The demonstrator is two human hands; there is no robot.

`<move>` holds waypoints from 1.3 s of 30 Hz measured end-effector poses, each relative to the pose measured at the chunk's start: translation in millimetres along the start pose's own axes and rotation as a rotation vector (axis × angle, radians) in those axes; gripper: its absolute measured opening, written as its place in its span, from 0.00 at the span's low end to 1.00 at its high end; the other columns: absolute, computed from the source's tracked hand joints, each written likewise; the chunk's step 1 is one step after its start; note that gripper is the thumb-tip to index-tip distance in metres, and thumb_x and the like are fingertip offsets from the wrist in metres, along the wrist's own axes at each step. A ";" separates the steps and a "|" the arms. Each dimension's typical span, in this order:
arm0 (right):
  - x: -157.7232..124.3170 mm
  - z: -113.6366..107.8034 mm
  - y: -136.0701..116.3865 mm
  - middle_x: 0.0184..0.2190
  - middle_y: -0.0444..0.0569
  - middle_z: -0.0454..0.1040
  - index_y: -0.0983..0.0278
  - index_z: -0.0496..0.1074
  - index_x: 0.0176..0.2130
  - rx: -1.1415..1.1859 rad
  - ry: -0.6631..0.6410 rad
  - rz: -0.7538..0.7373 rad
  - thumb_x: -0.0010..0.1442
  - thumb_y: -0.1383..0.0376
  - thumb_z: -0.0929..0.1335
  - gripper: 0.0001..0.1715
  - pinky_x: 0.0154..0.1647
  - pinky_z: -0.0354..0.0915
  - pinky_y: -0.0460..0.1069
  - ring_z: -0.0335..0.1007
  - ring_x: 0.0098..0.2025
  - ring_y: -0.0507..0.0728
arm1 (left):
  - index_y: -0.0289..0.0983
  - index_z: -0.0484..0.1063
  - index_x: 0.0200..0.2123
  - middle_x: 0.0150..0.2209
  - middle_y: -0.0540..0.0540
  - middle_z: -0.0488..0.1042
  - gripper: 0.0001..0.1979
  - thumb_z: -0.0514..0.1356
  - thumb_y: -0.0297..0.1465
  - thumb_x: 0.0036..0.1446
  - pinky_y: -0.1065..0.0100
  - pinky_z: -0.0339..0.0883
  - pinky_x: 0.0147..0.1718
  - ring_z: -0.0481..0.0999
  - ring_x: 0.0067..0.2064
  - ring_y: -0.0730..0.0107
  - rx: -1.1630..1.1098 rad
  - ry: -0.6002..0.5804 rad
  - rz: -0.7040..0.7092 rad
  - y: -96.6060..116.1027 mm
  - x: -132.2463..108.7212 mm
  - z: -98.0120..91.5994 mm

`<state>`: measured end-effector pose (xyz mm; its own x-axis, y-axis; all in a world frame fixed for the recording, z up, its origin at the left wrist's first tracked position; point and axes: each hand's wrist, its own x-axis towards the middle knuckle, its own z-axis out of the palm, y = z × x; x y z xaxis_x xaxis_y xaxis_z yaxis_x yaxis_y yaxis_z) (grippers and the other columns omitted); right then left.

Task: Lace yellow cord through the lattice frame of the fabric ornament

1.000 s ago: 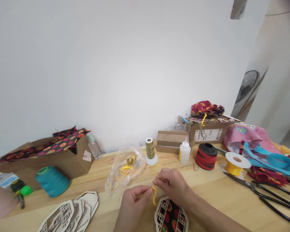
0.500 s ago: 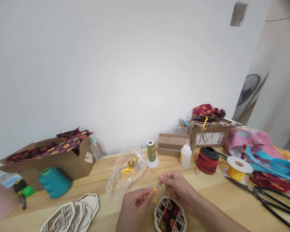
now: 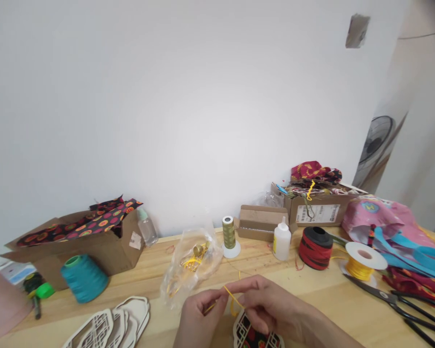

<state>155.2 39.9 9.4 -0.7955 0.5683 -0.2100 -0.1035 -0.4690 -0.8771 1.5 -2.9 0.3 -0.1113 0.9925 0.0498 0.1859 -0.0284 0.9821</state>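
Lower and nearer to the left hand [image 3: 199,316] than half a second ago, the right hand [image 3: 275,302] has changed from a raised pinch to curled fingers, its index finger reaching toward the left fingertips. Between the two hands runs a yellow cord [image 3: 233,296] — drawn into a short slanting line, with a looser bend hanging just below it. On the left, thumb and forefinger are pressed together on the cord; on the right, the bent fingers are closed over its other stretch.

Directly beneath lies the framed panel [image 3: 255,338], its upper part partly hidden by the right hand (whether they touch, I cannot tell). Its pale, wood-like rim is scalloped and cut into a square lattice, with black cloth printed in red and green rounds showing in the middle. Similar pale cut-out plates [image 3: 94,328], flat and thin, overlap at the left on the light, grained wooden desk [image 3: 148,270]. Beyond the hands sits a crinkled clear bag [image 3: 192,266] with yellow and gold-coloured bits inside; near it stands a smooth olive thread spool [image 3: 228,233]. Glossy yellow cord also winds round a white-flanged reel [image 3: 364,261], beside black-handled shears [image 3: 391,298].
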 end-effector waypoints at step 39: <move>6.5 11.7 14.0 0.23 0.41 0.71 0.58 0.71 0.33 -1.275 0.480 -0.553 0.48 0.65 0.64 0.09 0.24 0.54 0.42 0.62 0.23 0.48 | 0.32 0.75 0.21 0.11 0.56 0.59 0.15 0.60 0.40 0.40 0.77 0.51 0.16 0.55 0.17 0.80 -0.154 -0.093 -0.136 -11.1 3.6 -0.5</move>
<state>141.6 29.1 0.9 -0.5340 0.7580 0.3746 0.4657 0.6335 -0.6179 -1.5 0.9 -10.2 -0.0331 0.9950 -0.0947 0.0229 0.0955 0.9952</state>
